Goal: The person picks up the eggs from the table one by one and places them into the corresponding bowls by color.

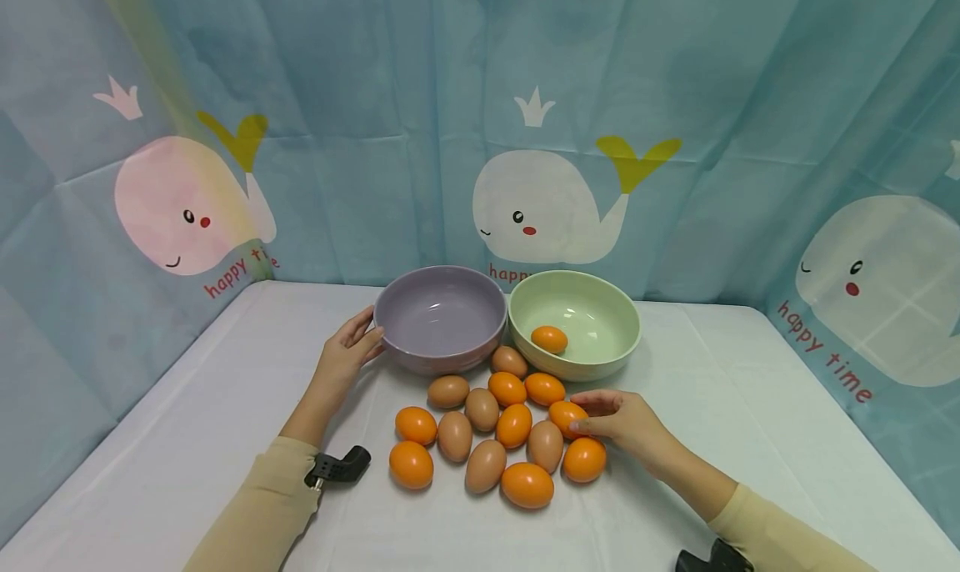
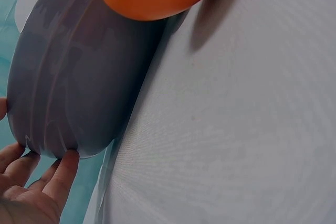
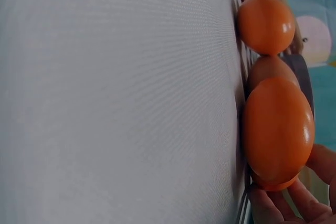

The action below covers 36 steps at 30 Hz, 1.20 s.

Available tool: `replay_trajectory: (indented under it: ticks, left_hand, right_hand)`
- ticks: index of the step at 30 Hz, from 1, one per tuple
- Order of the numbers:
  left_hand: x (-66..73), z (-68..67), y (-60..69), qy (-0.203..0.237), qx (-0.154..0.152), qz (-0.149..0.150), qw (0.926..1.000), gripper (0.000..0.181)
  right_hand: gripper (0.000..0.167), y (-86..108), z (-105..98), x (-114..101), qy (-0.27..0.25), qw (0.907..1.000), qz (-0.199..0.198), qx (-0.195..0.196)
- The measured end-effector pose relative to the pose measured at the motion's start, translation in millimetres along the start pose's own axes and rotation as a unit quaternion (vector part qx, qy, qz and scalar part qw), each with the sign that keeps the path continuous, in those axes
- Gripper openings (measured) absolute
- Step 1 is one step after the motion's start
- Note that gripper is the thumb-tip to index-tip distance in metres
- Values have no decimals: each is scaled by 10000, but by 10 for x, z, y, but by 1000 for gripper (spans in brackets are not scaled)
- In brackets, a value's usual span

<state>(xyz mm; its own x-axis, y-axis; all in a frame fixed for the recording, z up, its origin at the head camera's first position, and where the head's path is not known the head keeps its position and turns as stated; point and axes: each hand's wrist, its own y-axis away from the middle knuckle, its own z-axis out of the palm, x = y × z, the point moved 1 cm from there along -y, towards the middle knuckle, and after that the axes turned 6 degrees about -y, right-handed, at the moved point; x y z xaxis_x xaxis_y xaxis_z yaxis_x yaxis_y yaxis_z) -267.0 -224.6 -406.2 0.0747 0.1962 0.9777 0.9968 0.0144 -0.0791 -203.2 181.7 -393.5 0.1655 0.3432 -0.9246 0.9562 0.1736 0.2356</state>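
Note:
My left hand (image 1: pixel 347 357) rests its fingertips on the outer left wall of a purple bowl (image 1: pixel 441 318). In the left wrist view, the fingers (image 2: pixel 63 177) spread against the bowl's side (image 2: pixel 79 72). My right hand (image 1: pixel 626 422) holds an orange egg (image 1: pixel 564 419) between thumb and fingers, at the right edge of a group of orange and brown eggs. Another orange egg (image 3: pixel 278 129) hides most of the held one in the right wrist view, where the hand (image 3: pixel 310 198) shows at the lower right. One orange egg (image 1: pixel 549 339) lies inside the green bowl (image 1: pixel 600 322).
Brown eggs (image 1: pixel 485 465) and orange eggs (image 1: pixel 527 484) lie close together on the white tablecloth (image 1: pixel 420 530), in front of the two bowls, which stand side by side. Behind the table hangs a blue curtain (image 1: pixel 337 180) with whale prints.

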Motion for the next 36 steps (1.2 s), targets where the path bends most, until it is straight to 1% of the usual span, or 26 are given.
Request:
replay_trajectory:
  ticks: [7, 15, 18, 21, 27, 36]
  left_hand:
    - [-9, -7, 1, -14, -14, -4, 10000, 66]
    - [1, -7, 7, 0, -13, 7, 10000, 66]
    - [6, -3, 6, 5, -17, 8, 10000, 67]
    - [9, -1, 7, 2, -7, -3, 10000, 66]
    - [14, -5, 5, -44, -2, -20, 10000, 67]
    - [7, 0, 0, -45, 14, 25, 10000, 66]
  right_hand:
    - [45, -1, 7, 1, 66, 9999, 14, 94]
    - [44, -13, -20, -46, 366, 9991, 13, 189]
    - [44, 1, -49, -94, 401, 9989, -38, 233]
    - [46, 19, -78, -144, 425, 9988, -135, 182]
    - [48, 54, -127, -260, 370, 9991, -193, 51]
    - [47, 32, -214, -470, 422, 9982, -419, -34]
